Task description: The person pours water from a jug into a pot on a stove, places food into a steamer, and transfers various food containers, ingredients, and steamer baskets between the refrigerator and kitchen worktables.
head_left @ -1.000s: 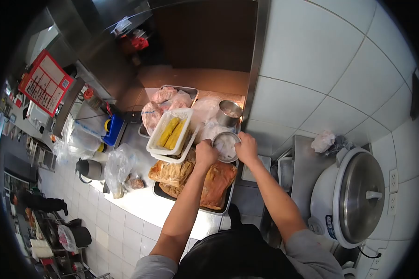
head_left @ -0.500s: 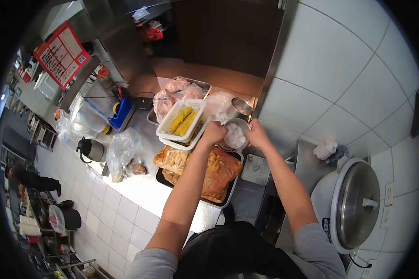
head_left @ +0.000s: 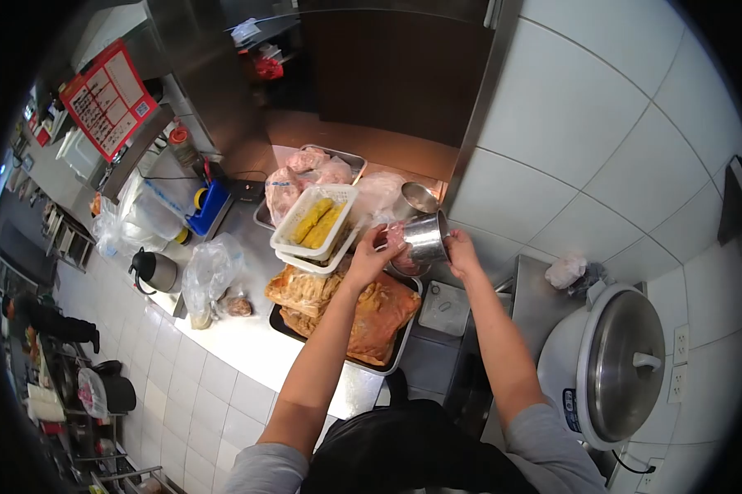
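Note:
A metal container point(head_left: 426, 239) is tipped on its side, its mouth toward the left. My right hand point(head_left: 462, 254) grips it by its base end. At the mouth, my left hand point(head_left: 369, 260) has its fingers closed on a pinkish, bag-like bundle point(head_left: 395, 234); I cannot make out exactly what is inside. Below the container, a round bowl point(head_left: 408, 265) with pinkish contents is partly hidden. Just behind stands a second metal container point(head_left: 419, 198). Left of my left hand, a white plastic basket point(head_left: 346, 200) holds yellow pieces, stacked on another white container point(head_left: 326, 267).
A black tray point(head_left: 396, 359) of large orange-brown meat slabs lies in front. Bagged pale meat point(head_left: 284, 191) sits in a metal tray behind. A clear plastic bag point(head_left: 214, 267) and a thermos jug point(head_left: 158, 270) stand left. A large lidded cooker point(head_left: 622, 362) is at right.
The metal container has gone from mouth-up to lying tilted toward the left. My right hand has moved to its base, and my left hand now closes on the pinkish bundle at its mouth.

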A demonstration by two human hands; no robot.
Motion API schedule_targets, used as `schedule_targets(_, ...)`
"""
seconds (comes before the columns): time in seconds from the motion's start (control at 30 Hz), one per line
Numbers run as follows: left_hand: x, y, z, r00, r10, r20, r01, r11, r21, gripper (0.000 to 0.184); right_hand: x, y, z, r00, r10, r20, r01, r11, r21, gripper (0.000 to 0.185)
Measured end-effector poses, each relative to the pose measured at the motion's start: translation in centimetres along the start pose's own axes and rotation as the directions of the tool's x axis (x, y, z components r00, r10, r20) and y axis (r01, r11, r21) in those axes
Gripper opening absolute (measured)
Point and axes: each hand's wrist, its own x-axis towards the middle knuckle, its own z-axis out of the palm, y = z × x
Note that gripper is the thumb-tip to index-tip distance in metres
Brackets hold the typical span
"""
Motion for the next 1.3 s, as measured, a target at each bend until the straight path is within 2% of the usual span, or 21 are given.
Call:
schedule_targets(0.03, -0.2, 0.6, 0.2, 1.000, -0.003, 0.018, 0.004, 1.000, -0.006, 0.077, -0.4, 0.4, -0.3, 1.000, 0.016, 0.013, -0.017, 0.998, 0.056, 0.014)
schedule_targets(0.07, -0.6, 1.6, 0.3, 0.995, -0.065, 0.076, 0.074, 0.989, -0.130, 0.095, -0.5, 1.0, -0.6, 0.999, 0.029, 0.028, -0.032, 0.993, 0.112, 0.015)
schedule_targets(0.13, -0.3, 1.2, 0.7, 0.988, -0.042, 0.150, 0.064, 0.988, -0.143, 0.103, -0.7, 1.9, -1.1, 0.996, 0.048, 0.080, -0.066, 0.969, 0.239, 0.020)
schedule_targets(0.23, 1.1, 0.3, 1.4, 0.983, -0.028, 0.184, 0.050, 0.992, -0.116, 0.111, 0.0, 2.9, -0.4, 1.000, -0.004, -0.003, 0.004, 0.959, 0.282, 0.020)
schedule_targets(0.3, 1.6, -0.4, 1.7, 0.982, -0.050, 0.180, 0.070, 0.992, -0.108, 0.108, 0.4, 3.2, -0.2, 1.000, -0.030, 0.005, 0.028, 0.974, 0.225, 0.018)
schedule_targets(0.33, 0.8, 2.8, 2.6, 0.967, -0.218, 0.135, 0.239, 0.956, -0.172, 0.108, 1.1, 3.3, -0.3, 0.999, -0.044, 0.008, 0.041, 0.979, 0.197, 0.017)
schedule_targets(0.43, 1.2, 1.1, 2.4, 0.995, -0.021, 0.097, 0.020, 1.000, 0.007, 0.120, 2.9, 3.4, -0.8, 0.992, -0.120, -0.037, 0.119, 0.993, -0.015, 0.018)
schedule_targets(0.5, -0.3, 1.9, 2.3, 0.995, 0.065, 0.071, -0.083, 0.953, 0.291, 0.116, 2.0, 1.2, -1.0, 0.981, -0.186, -0.057, 0.168, 0.957, -0.235, 0.018)
schedule_targets(0.53, -0.7, 0.9, 1.9, 0.993, 0.080, 0.083, -0.108, 0.892, 0.439, 0.114, 2.4, 0.7, -1.4, 0.982, -0.180, -0.056, 0.159, 0.950, -0.269, 0.018)
schedule_targets(0.57, -1.1, 0.2, 1.6, 0.991, 0.095, 0.096, -0.133, 0.808, 0.574, 0.113, 2.1, -0.2, -1.4, 0.971, -0.232, -0.059, 0.188, 0.893, -0.409, 0.019)
schedule_targets(0.6, -1.3, -0.5, 1.5, 0.992, 0.003, 0.123, -0.075, 0.811, 0.581, 0.106, 1.8, -1.3, -1.4, 0.957, -0.286, -0.050, 0.214, 0.813, -0.542, 0.020)
schedule_targets(0.67, -1.9, -2.8, 1.4, 0.992, 0.034, 0.123, -0.105, 0.767, 0.633, 0.104, 0.5, -3.5, -0.5, 0.919, -0.394, -0.015, 0.259, 0.632, -0.730, 0.022)
schedule_targets(0.7, -2.0, -3.9, 1.3, 0.991, 0.051, 0.125, -0.121, 0.743, 0.658, 0.103, 0.3, -3.9, 0.0, 0.931, -0.366, -0.016, 0.226, 0.607, -0.762, 0.023)
schedule_targets(0.73, -2.1, -3.8, 1.4, 0.994, 0.032, 0.108, -0.096, 0.741, 0.664, 0.096, 0.2, -4.1, 0.5, 0.941, -0.339, -0.019, 0.192, 0.579, -0.793, 0.024)
schedule_targets(0.83, -2.7, -3.1, 1.4, 0.980, 0.191, -0.056, -0.145, 0.880, 0.453, 0.090, 0.7, -3.6, 1.4, 0.949, -0.316, 0.003, 0.183, 0.543, -0.819, 0.025)
schedule_targets(0.93, -4.2, -1.6, -0.2, 0.960, 0.210, -0.187, -0.104, 0.884, 0.457, 0.068, 1.1, -2.3, 2.8, 0.943, -0.325, 0.068, 0.224, 0.473, -0.852, 0.024)
schedule_targets(1.03, -7.1, -1.3, -3.4, 0.982, 0.186, -0.024, -0.148, 0.845, 0.514, 0.047, 1.0, -1.9, 3.6, 0.939, -0.314, 0.140, 0.242, 0.313, -0.918, 0.025)
schedule_targets(1.07, -9.0, 0.3, -3.4, 0.985, 0.157, -0.076, -0.114, 0.909, 0.402, 0.030, 0.6, -2.0, 4.1, 0.939, -0.302, 0.164, 0.245, 0.251, -0.936, 0.026)
schedule_targets(1.17, -14.9, 1.1, -5.5, 0.994, -0.019, -0.109, 0.056, 0.933, 0.354, 0.025, -1.4, -4.0, 5.6, 0.994, 0.100, -0.033, -0.085, 0.573, -0.815, 0.039)
schedule_targets(1.2, -16.8, 0.7, -6.1, 0.988, -0.028, -0.149, 0.082, 0.924, 0.374, 0.024, 0.1, -2.9, 4.8, 0.981, 0.196, 0.011, -0.118, 0.631, -0.767, 0.050)
schedule_targets(1.3, -22.1, -1.1, -7.2, 0.961, -0.076, -0.266, 0.172, 0.918, 0.357, 0.022, 1.3, -0.7, 5.5, 0.981, 0.195, -0.013, -0.149, 0.703, -0.695, 0.050)
